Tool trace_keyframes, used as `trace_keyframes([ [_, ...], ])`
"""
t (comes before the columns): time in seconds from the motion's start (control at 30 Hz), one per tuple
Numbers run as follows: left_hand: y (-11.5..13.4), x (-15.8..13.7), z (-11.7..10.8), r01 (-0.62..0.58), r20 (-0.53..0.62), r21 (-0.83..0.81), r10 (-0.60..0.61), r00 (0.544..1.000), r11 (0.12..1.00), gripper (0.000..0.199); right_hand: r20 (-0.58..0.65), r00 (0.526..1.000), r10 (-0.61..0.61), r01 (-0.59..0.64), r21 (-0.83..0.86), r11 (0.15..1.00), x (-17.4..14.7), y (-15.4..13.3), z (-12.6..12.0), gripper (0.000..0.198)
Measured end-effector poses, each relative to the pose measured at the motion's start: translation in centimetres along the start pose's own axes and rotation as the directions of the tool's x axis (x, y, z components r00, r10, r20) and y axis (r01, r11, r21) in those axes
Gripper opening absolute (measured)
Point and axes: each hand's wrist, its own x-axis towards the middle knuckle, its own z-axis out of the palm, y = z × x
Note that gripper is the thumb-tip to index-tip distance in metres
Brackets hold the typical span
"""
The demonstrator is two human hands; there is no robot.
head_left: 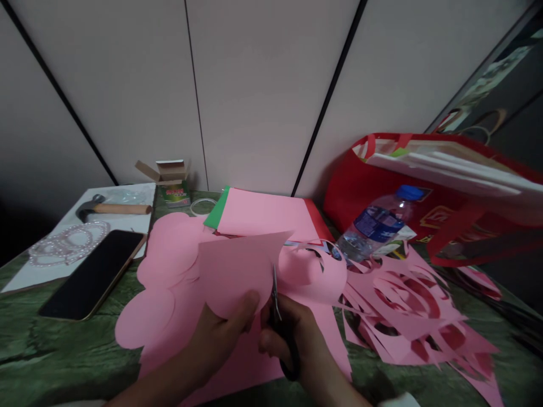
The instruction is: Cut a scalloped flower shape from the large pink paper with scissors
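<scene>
My left hand [231,325] pinches the lower edge of a pink paper sheet [235,274], its thumb on the near face. The sheet's lower edge is cut in a curve. Fingers of my right hand [297,328] wrap round the black handles of a pair of scissors [277,314]. The blades point up and touch the right side of the sheet. A curled pink offcut [314,271] hangs to the right of the blades. Under both hands lie larger pink sheets [254,370]. Several round-edged pink pieces [146,317] lie to the left.
On the left are a phone [95,274], a beaded string [70,243], a hammer [119,209] and a small opened box [175,189]. Coloured paper [267,212] lies behind. To the right are pink scraps [407,305], a water bottle [373,226] and a red bag [382,169].
</scene>
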Motion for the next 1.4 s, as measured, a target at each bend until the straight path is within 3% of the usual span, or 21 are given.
trace_keyframes([
  [0.33, -0.7, 0.3, -0.2, -0.051, 0.019, -0.017, 0.051, 0.999, 0.999, 0.037, 0.005, 1.0, 0.009, -0.009, 0.024, 1.0, 0.0, 0.3, 0.1, 0.023],
  [0.67, -1.4, 0.7, -0.3, -0.11, 0.021, -0.09, 0.112, 0.993, 0.99, 0.036, -0.038, 0.998, 0.05, -0.047, 0.063, 0.997, 0.0, 0.3, 0.2, 0.025],
  [0.8, -1.1, 0.9, -0.3, -0.09, 0.051, -0.102, 0.095, 0.994, 0.991, 0.04, -0.063, 0.997, 0.054, -0.051, 0.044, 0.998, -0.1, 0.4, 0.4, 0.025],
  [0.9, -0.5, 0.7, -0.2, -0.069, 0.03, -0.003, 0.069, 0.997, 0.998, 0.044, -0.037, 0.997, 0.065, -0.063, 0.045, 0.997, -0.1, 0.5, 0.7, 0.029],
  [1.0, 0.5, 0.2, 0.2, 0.031, -0.04, 0.129, -0.026, 0.999, 0.991, 0.043, -0.025, 0.996, 0.086, -0.084, 0.057, 0.995, 0.1, 0.6, 0.8, 0.034],
  [1.1, 1.5, -0.4, 0.7, 0.072, -0.135, 0.093, -0.059, 0.989, 0.993, 0.037, 0.001, 0.996, 0.085, -0.085, 0.043, 0.995, 0.2, 0.4, 0.7, 0.034],
  [1.3, 2.3, -0.7, 0.6, 0.088, 0.018, 0.04, -0.088, 0.996, 0.995, 0.029, 0.039, 0.998, -0.053, 0.052, 0.015, 0.999, 0.3, -0.3, -0.1, 0.033],
  [1.4, 2.4, -0.8, 0.8, 0.097, -0.03, 0.008, -0.096, 0.995, 0.995, 0.03, 0.052, 0.998, -0.028, 0.027, 0.002, 1.0, 0.3, -0.3, -0.3, 0.036],
])
